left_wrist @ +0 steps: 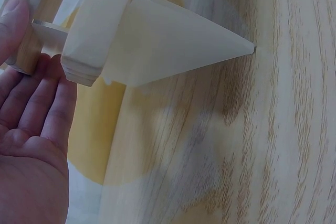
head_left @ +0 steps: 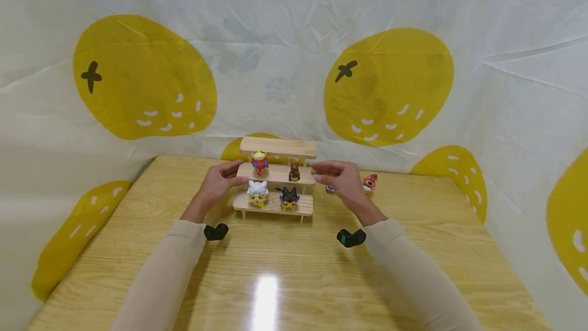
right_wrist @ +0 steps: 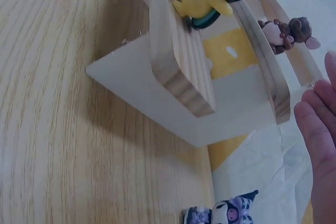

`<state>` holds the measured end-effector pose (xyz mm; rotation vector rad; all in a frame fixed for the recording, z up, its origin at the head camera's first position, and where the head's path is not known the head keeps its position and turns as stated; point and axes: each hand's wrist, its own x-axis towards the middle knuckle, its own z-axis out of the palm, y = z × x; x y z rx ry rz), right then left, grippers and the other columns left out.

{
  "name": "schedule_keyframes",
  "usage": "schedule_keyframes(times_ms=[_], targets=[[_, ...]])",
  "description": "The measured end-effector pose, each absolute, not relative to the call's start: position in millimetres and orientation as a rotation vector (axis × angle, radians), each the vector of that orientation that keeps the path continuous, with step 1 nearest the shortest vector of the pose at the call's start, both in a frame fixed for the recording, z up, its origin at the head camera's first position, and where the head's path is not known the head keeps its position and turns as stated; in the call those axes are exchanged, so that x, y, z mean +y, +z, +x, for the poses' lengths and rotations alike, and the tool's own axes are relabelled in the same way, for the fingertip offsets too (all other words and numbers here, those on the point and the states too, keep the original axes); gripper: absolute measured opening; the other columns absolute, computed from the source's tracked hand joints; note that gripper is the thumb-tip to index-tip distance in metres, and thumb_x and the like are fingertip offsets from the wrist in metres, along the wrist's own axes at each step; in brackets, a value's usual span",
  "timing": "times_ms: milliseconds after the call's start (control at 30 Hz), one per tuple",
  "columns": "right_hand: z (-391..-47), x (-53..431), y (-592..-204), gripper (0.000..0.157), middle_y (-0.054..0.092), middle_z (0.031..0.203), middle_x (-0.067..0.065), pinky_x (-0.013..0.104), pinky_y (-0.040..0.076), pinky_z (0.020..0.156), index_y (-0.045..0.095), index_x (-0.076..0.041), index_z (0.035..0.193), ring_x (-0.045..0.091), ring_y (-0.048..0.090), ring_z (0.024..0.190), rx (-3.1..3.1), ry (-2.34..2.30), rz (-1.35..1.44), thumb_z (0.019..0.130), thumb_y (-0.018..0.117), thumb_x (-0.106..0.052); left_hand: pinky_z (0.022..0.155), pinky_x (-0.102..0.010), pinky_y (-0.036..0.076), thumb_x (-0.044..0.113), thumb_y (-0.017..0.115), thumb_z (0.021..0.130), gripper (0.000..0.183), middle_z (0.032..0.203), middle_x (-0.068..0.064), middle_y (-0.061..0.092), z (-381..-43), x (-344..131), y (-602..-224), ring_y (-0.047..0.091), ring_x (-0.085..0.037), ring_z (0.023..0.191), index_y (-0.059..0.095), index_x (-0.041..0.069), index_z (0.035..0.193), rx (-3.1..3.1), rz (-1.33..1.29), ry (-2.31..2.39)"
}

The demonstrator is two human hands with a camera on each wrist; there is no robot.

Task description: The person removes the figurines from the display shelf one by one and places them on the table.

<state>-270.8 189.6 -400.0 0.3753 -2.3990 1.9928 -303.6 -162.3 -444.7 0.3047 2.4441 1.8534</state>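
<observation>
A three-tier wooden display stand holds several small figures. My left hand is at the left end of its middle shelf; the left wrist view shows the thumb on one side of the board and the fingers against the other. At the right end is my right hand, fingers extended close beside the shelf ends and holding nothing. On the middle shelf stand a red figure with a yellow-green top and a brown figure. A white-hooded yellow figure and a black-hooded yellow figure occupy the bottom shelf.
Right of the stand, a purple-and-black figure and a red-and-pink figure stand on the wooden table. A white cloth with yellow fruit prints hangs behind. Dark devices are at both wrists.
</observation>
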Motion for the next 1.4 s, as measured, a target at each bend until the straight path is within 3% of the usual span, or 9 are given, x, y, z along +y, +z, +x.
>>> schedule_keyframes(times_ms=[133,367,600,800,1000,1400], targets=[[-272.8,183.1,-400.5,0.037,0.069,0.133,0.026,0.025,0.063,0.090,0.070,0.004,0.131,0.028,0.074,0.117,-2.373,2.043,0.399,0.094,0.074,0.000,0.122,-0.050,0.041,0.020,0.077,0.097,0.067,0.162,-0.019,0.045,-303.4,-161.9,-443.8,0.043,-0.036,0.152,0.049,0.006,0.156,2.446,0.309,1.852],[-274.2,170.5,-393.9,0.042,0.064,0.139,0.030,0.023,0.062,0.094,0.066,0.007,0.135,0.043,0.065,0.128,-2.374,2.054,0.444,0.094,0.074,0.001,0.121,-0.051,0.042,0.018,0.076,0.098,0.066,0.163,-0.019,0.044,-303.4,-162.5,-445.9,0.042,-0.036,0.153,0.048,0.004,0.156,2.434,0.321,1.863],[-276.9,154.3,-391.0,0.052,0.062,0.141,0.030,0.023,0.061,0.096,0.059,0.008,0.142,0.038,0.064,0.132,-2.381,2.107,0.431,0.093,0.075,0.004,0.115,-0.046,0.049,0.017,0.075,0.098,0.064,0.159,-0.019,0.050,-304.4,-161.3,-445.6,0.050,-0.036,0.147,0.049,0.005,0.155,2.431,0.324,1.853],[-283.0,144.1,-394.0,0.052,0.065,0.137,0.030,0.024,0.063,0.091,0.059,0.006,0.142,0.029,0.072,0.121,-2.362,2.132,0.430,0.092,0.075,0.005,0.111,-0.038,0.054,0.014,0.075,0.098,0.064,0.157,-0.020,0.051,-302.7,-162.1,-443.3,0.053,-0.036,0.144,0.048,0.003,0.155,2.418,0.323,1.872],[-286.2,140.2,-394.8,0.040,0.071,0.127,0.027,0.027,0.065,0.086,0.068,0.005,0.131,0.011,0.075,0.098,-2.363,2.094,0.428,0.092,0.076,0.002,0.114,-0.043,0.050,0.014,0.075,0.098,0.064,0.158,-0.020,0.050,-301.8,-161.8,-442.4,0.052,-0.036,0.145,0.049,0.003,0.155,2.432,0.324,1.872],[-291.5,138.8,-396.6,0.028,0.081,0.108,0.014,0.031,0.066,0.083,0.074,0.007,0.117,0.010,0.077,0.086,-2.331,2.094,0.366,0.090,0.078,0.003,0.125,-0.051,0.037,0.016,0.075,0.098,0.063,0.164,-0.018,0.043,-304.1,-163.7,-447.0,0.041,-0.036,0.153,0.049,0.004,0.155,2.440,0.321,1.879]])
